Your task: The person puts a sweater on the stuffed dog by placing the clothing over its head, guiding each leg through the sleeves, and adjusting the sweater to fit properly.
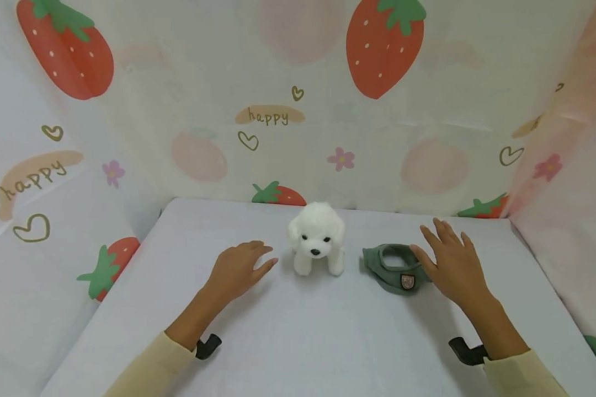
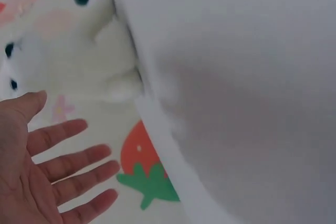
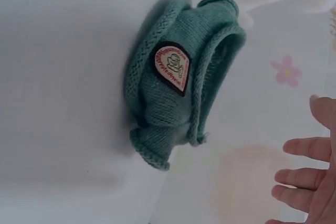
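Right of toy dog [image 1: 315, 234]: green sweater [image 1: 384, 277], long axis sideways, lying left of nearer right hand [image 1: 451, 268], fingers spread, empty. Left of dog: left hand [image 1: 238, 270], fingers extended, empty.

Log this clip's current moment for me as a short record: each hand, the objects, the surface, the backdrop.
left hand: open, fingers apart from the dog, holding nothing
right hand: open, over the garment's right side in the head view, holding nothing
plush dog: white, upright, facing the head camera
garment: green knit, badge on front, right of the dog
surface: white
backdrop: strawberry-printed, with "happy" lettering
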`<state>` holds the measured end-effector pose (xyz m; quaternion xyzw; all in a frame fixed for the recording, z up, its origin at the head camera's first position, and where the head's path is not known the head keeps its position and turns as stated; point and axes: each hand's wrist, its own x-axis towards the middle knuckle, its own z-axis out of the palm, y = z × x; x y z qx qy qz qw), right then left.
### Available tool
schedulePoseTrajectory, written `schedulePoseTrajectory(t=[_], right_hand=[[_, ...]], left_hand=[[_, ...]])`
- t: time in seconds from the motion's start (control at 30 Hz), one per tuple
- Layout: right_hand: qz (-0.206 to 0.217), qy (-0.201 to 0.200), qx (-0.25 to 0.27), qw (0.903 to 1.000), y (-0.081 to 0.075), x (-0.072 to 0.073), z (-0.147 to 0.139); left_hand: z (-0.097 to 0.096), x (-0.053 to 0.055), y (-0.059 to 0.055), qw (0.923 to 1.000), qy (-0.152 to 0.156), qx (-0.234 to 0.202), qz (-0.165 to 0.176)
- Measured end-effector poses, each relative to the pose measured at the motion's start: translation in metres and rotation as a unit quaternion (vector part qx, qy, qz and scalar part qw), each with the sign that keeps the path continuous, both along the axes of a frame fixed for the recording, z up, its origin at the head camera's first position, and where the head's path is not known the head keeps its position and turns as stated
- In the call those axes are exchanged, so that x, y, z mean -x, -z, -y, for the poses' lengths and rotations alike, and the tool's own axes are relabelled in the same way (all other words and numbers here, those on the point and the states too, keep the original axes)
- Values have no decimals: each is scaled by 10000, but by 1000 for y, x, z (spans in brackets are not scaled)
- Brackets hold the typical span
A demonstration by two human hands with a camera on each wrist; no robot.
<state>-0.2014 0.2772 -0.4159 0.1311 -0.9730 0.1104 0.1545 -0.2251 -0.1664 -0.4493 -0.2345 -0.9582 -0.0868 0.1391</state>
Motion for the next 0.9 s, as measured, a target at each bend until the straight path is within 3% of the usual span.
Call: schedulePoseTrajectory(t=[0.17, 0.3, 0.4, 0.7, 0.8, 0.9], right_hand=[[-267, -87, 369, 9989, 7, -6, -4], [-145, -11, 596, 9981, 11, -9, -7], [66, 24, 697, 9975, 13, -10, -10], [457, -56, 966, 9943, 29, -8, -14], [492, -60, 1007, 9937, 33, -6, -13], [541, 1, 1002, 9935, 36, -2, -10]], left_hand=[[-23, -16, 2, 9955, 875, -8, 364], [-47, -24, 2, 9844, 1605, -10, 724], [-70, -27, 2, 9768, 1973, -51, 833], [-131, -26, 9, 9680, 2456, -8, 516], [-148, -20, 9, 9698, 2394, 162, 434], [-164, -13, 10, 9761, 2138, 222, 330]])
